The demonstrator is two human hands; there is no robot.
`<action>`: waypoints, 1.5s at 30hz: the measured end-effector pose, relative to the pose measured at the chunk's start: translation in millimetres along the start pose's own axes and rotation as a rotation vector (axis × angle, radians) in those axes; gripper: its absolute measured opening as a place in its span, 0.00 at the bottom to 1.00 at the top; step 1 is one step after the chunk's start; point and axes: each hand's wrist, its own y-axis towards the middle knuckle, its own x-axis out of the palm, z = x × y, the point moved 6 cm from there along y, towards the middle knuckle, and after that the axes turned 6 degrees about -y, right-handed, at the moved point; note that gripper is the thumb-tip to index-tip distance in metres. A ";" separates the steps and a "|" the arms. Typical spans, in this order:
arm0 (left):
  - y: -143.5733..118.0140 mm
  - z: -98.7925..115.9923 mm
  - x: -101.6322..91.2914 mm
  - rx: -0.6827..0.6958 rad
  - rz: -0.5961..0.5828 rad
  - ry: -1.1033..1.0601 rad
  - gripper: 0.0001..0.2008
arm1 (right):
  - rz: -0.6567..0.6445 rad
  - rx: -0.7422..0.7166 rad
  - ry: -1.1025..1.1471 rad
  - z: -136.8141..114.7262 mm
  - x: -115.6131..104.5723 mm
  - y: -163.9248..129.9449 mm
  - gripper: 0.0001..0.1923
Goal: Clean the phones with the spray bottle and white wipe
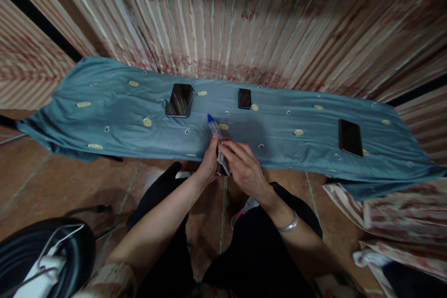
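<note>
Low in the middle, my left hand [210, 158] is closed around a slim phone [219, 170] with a shiny copper-coloured edge, seen nearly edge-on. A small pale grey cloth [224, 165] is pinched in my right hand [246, 167] and lies against that phone. Most of the phone is hidden by my fingers and the cloth. Just beyond my left thumb is a small clear bottle [213, 126] with a blue cap, resting on the teal patterned sheet [118, 116].
A larger black phone [179, 100] lies back left on the sheet, a small dark device [245, 98] at back centre, another dark phone [350, 138] at right. A pleated curtain [223, 18] hangs behind. Bottom left are a black coil [82, 247] and white power strip [45, 274].
</note>
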 end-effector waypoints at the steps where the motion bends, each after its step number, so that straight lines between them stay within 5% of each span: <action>1: -1.0 -0.3 1.4 0.005 -0.006 0.010 0.22 | -0.005 0.005 -0.005 0.5 -0.1 0.5 0.27; 31: 5.8 11.0 -10.1 0.081 0.014 0.113 0.27 | 0.009 -0.089 -0.034 -18.8 3.7 0.3 0.24; 45: 4.9 7.4 -2.6 0.082 0.033 0.029 0.20 | 0.053 -0.010 -0.121 11.0 4.2 0.7 0.22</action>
